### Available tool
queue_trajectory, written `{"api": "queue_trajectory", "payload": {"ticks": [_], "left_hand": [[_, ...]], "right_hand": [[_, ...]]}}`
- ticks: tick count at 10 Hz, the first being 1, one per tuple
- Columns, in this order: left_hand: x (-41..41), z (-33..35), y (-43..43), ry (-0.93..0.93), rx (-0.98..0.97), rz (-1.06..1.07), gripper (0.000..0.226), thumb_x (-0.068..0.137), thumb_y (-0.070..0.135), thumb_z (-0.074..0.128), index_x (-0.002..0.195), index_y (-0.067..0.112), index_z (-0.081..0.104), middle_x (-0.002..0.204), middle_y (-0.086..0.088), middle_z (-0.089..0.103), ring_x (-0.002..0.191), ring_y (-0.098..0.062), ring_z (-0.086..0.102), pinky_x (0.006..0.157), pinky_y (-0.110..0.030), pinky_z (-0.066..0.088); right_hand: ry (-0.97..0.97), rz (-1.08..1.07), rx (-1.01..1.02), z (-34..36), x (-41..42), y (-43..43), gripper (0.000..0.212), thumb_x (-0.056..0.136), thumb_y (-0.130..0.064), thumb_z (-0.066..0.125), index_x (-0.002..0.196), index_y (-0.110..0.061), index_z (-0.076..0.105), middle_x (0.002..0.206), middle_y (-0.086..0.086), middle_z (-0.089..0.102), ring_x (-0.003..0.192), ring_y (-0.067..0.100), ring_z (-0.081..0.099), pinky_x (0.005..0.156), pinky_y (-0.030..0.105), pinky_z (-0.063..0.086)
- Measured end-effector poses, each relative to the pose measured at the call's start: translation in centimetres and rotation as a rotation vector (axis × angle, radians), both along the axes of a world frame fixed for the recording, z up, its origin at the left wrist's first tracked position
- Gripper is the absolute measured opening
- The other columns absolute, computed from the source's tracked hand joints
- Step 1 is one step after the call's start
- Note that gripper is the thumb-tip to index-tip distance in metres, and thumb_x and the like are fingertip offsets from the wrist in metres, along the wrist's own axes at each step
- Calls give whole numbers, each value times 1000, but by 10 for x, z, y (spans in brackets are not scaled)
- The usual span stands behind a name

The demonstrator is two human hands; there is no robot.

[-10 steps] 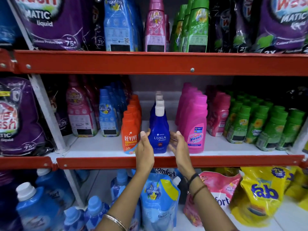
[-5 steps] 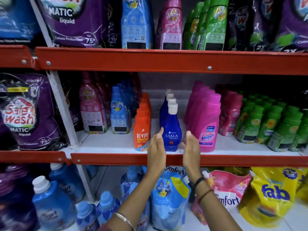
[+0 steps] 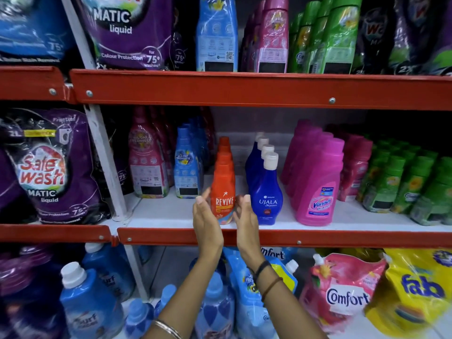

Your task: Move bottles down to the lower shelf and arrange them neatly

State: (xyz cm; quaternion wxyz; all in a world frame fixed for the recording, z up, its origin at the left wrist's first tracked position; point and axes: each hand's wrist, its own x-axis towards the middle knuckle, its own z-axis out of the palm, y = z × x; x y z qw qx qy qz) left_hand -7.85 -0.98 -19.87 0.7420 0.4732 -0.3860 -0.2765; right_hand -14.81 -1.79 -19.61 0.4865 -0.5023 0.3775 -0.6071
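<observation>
On the middle shelf [image 3: 281,237] an orange Revive bottle [image 3: 223,192] stands at the front of a row of like bottles. Right of it a row of blue Ujala bottles [image 3: 266,189] with white caps, then pink Vanish bottles [image 3: 318,189]. My left hand [image 3: 206,222] and my right hand [image 3: 244,217] reach up from below with flat palms facing each other, one on each side of the front Revive bottle's lower half. The fingers are straight, not curled round it. Whether the palms touch the bottle is unclear.
Pink and blue Comfort bottles [image 3: 168,165] stand left of the Revive row, green bottles [image 3: 406,184] at the right. The top shelf [image 3: 244,90] holds pouches and tall bottles. Below lie blue Surf bottles [image 3: 88,304], a pink Comfort pouch [image 3: 342,289] and a yellow Fab pouch [image 3: 415,292].
Both hands have shifted left, from either side of the front blue Ujala bottle to either side of the front orange Revive bottle. The view has also panned left.
</observation>
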Motion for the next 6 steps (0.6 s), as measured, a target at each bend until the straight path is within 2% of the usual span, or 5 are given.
{"api": "queue_trajectory", "payload": {"ticks": [1, 2, 4, 5, 6], "left_hand": [[1, 0, -2, -4, 2, -2, 61, 81, 82, 20, 113, 47, 58, 125, 2, 62, 114, -9, 59, 106, -45, 45], [2, 2, -3, 2, 14, -23, 60, 81, 81, 19, 111, 46, 58, 122, 2, 63, 112, -9, 61, 104, -43, 47], [3, 3, -2, 6, 19, -35, 62, 81, 80, 20, 113, 43, 58, 123, 2, 63, 113, -9, 60, 104, -41, 47], [5, 3, -1, -6, 22, -42, 59, 85, 76, 20, 115, 41, 57, 126, 2, 61, 115, -9, 58, 106, -41, 45], [8, 15, 7, -149, 0, 31, 52, 97, 61, 22, 125, 30, 54, 133, 2, 53, 117, -2, 51, 107, -30, 39]], "right_hand": [[-42, 9, 2, -1, -2, -2, 58, 79, -67, 31, 101, -26, 67, 96, -21, 68, 96, -3, 62, 97, 28, 43], [-65, 18, 20, 1, -2, -1, 78, 78, -66, 30, 128, -11, 53, 110, -12, 62, 103, -3, 58, 101, 26, 41], [-21, -23, 31, 2, 1, 2, 83, 77, -73, 31, 128, -11, 54, 103, -18, 64, 106, 3, 60, 99, 27, 43], [-6, -35, 22, 4, -3, 1, 80, 80, -70, 30, 126, -10, 56, 110, -9, 66, 110, 6, 60, 103, 31, 43], [-27, -164, -57, 1, -17, 6, 60, 92, -56, 35, 124, -10, 59, 129, 4, 61, 120, 11, 56, 107, 37, 41]]}}
